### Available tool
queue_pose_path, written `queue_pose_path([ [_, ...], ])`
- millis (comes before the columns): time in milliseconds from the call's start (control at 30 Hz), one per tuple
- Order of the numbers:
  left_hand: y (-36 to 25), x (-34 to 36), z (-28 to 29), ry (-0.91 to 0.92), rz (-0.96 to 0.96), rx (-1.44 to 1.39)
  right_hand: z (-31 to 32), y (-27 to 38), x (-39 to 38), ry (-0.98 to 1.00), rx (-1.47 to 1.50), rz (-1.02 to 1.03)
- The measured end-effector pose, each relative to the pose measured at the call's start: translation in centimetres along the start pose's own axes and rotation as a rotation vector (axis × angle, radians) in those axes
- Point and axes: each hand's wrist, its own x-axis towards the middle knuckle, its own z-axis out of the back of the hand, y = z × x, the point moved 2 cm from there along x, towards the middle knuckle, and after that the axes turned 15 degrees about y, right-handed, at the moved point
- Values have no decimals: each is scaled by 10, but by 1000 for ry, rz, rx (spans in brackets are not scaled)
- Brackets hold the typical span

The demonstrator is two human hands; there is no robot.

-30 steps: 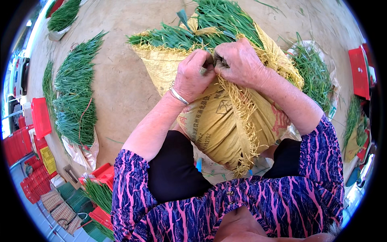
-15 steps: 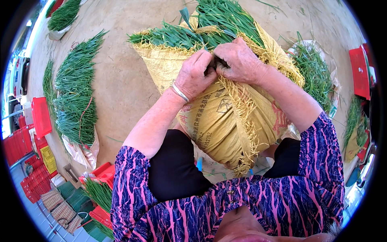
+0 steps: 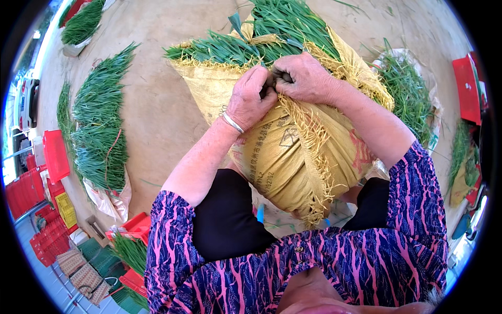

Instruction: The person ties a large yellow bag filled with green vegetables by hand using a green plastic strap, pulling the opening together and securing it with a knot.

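Note:
A large yellow woven sack (image 3: 293, 157) with frayed edges sits upright between my knees, its top stuffed with long green leafy stalks (image 3: 287, 26). My left hand (image 3: 251, 97) is closed on the gathered sack edge at the upper middle, a metal bangle on the wrist. Just to its right, my right hand (image 3: 300, 78) pinches the same gathered edge, fingertips almost touching those of my left. Exactly what lies inside the curled fingers is partly hidden. Frayed yellow strands hang below the hands down the sack's front.
Piles of green stalks on pale sacks lie at left (image 3: 99, 120), upper left (image 3: 81, 23) and right (image 3: 405, 91). Red plastic crates (image 3: 56, 157) stand at left and right (image 3: 466, 91). Woven bags (image 3: 86, 282) are at lower left, and a vehicle (image 3: 29, 104) is at the far left edge.
My right hand has shifted slightly left while still closed on the gathered edge. My left hand stays closed beside it with only a slight shift.

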Motion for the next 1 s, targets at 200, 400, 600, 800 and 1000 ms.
queue_pose_path([
  [200, 1, -5, 8, 72, 157, -209, 6, -2, -3, 101, 199, -86],
  [400, -7, -1, 15, 22, 104, -170, 5, 6, 0, 38, 128, -63],
  [600, -11, -1, 13, -5, 63, -15, 2, 10, -1, -27, -14, -107],
  [800, -7, -2, 3, -17, 42, 80, 0, 12, -2, -41, -46, -129],
  [1000, -1, -4, -9, 9, 58, 184, -7, 6, 0, -52, -140, -123],
])
